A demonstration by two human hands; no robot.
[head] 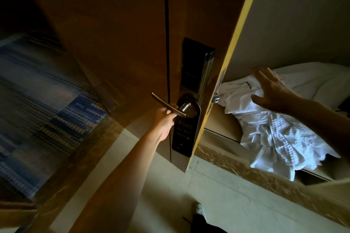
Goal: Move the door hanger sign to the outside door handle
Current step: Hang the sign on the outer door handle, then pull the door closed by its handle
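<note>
Both hands differ: left hand point(164, 119) fingers grasp the door hanger sign point(184, 130) on the handle point(168, 105), right hand point(269, 91) at 3 o'clock is spread open; seat the sign fully before letting go.

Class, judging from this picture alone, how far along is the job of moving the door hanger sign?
Done: the door hanger sign already hangs on the lever handle. In hand: the left hand touches it there. The right hand is open, empty. Left: only letting go.

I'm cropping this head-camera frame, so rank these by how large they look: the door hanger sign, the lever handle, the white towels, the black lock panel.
1. White towels, clearly largest.
2. Door hanger sign and black lock panel: too alike to rank.
3. Lever handle, smallest.
</note>
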